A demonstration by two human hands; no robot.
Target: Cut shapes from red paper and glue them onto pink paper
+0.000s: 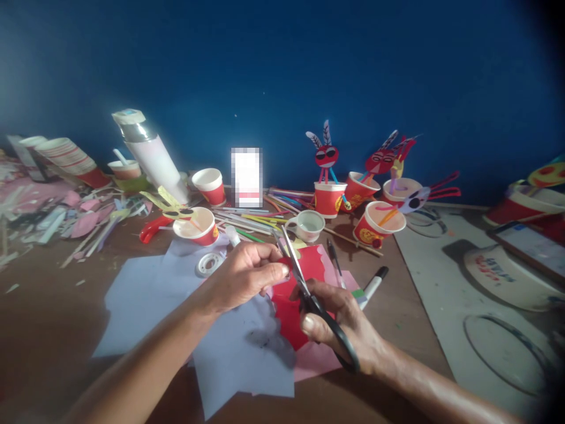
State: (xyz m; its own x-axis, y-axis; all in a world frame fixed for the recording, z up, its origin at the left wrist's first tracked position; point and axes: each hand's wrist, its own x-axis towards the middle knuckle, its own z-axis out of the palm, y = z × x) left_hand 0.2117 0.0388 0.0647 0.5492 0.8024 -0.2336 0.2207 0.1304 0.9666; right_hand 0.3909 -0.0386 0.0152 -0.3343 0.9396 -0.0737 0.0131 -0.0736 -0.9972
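Note:
My left hand point(247, 274) pinches the edge of a red paper sheet point(289, 315), fingers closed on it. In my right hand point(339, 321) is a pair of black-handled scissors point(304, 282), its blades pointing up and away across the red paper. Both hands hover over lavender paper sheets point(238, 347) and a pink sheet point(315, 359) lying on the brown table point(48, 318).
A tape roll point(210, 263), a white cup point(308, 225) and a marker point(373, 285) lie close by. Red paper cups with paper faces on straws point(329, 194) stand at the back by the blue wall. Straws, paper scraps and a tilted bottle point(152, 153) clutter the left. Grey cardboard point(445, 288) lies right.

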